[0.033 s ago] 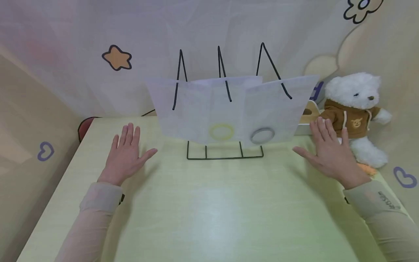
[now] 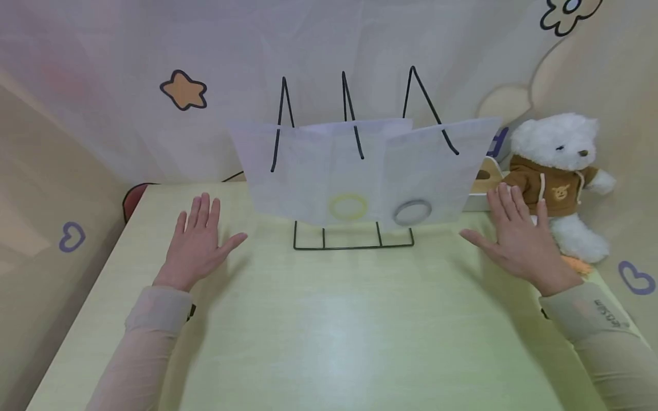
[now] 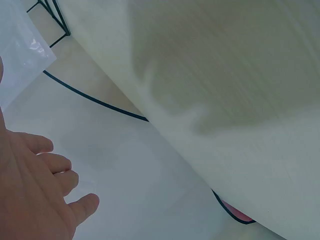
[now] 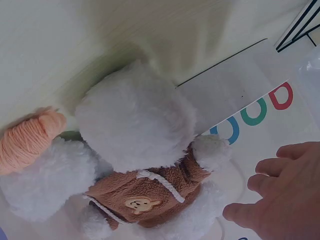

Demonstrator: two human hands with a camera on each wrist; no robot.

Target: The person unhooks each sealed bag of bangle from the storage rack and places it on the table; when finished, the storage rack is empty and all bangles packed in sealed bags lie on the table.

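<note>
My left hand (image 2: 192,245) is held over the left part of the table, fingers straight and thumb spread, with nothing in it. My right hand (image 2: 521,242) is spread the same way on the right, also holding nothing, and overlaps the teddy bear (image 2: 555,137) in the head view. Between the hands stands a black wire rack (image 2: 354,248). From its hooks hang translucent plastic bags (image 2: 293,188), their top edges pierced by the wires. A yellow ring (image 2: 348,196) shows at the bottom of the middle bag and a grey ring (image 2: 413,202) in the right one.
Behind the right hand is a low white box (image 4: 225,87) with coloured letters. A skein of orange yarn (image 4: 32,140) lies by the white bear, which wears a brown hoodie. A printed cloth (image 2: 329,40) closes off the back of the pale table (image 2: 329,325).
</note>
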